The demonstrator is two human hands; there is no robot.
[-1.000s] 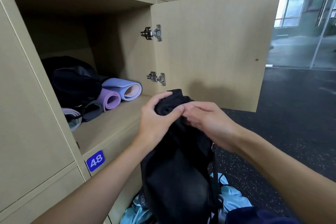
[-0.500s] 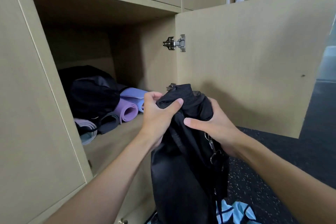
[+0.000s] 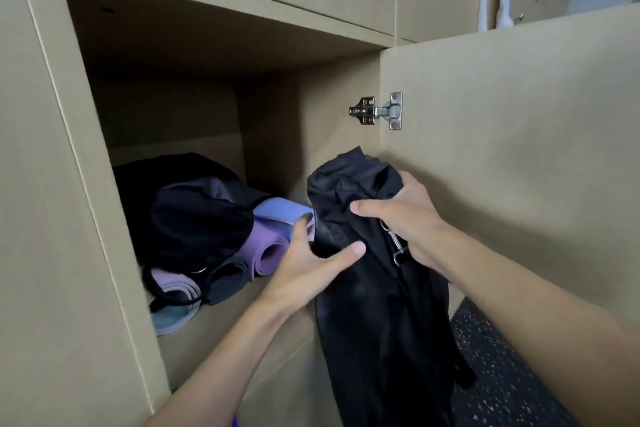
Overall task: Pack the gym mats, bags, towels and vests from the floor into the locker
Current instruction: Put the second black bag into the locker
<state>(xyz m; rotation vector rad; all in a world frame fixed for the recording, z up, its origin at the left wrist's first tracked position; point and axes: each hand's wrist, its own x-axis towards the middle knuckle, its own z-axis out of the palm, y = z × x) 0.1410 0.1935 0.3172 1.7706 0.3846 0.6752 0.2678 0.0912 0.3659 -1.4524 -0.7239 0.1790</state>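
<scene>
Bag (image 3: 367,288) held up at the locker (image 3: 221,333) mouth, not yet inside.
Head view: right hand (image 3: 405,218) clutches its bunched top and left hand (image 3: 311,267) pinches its side, likely to steer the limp fabric onto the shelf's right half, beside the rolled mats (image 3: 270,246) stacked far left.

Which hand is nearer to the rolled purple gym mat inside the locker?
Left. The left hand is just beside the rolled purple gym mat, holding the black fabric bag; the right hand grips the bag's top, farther right.
</scene>
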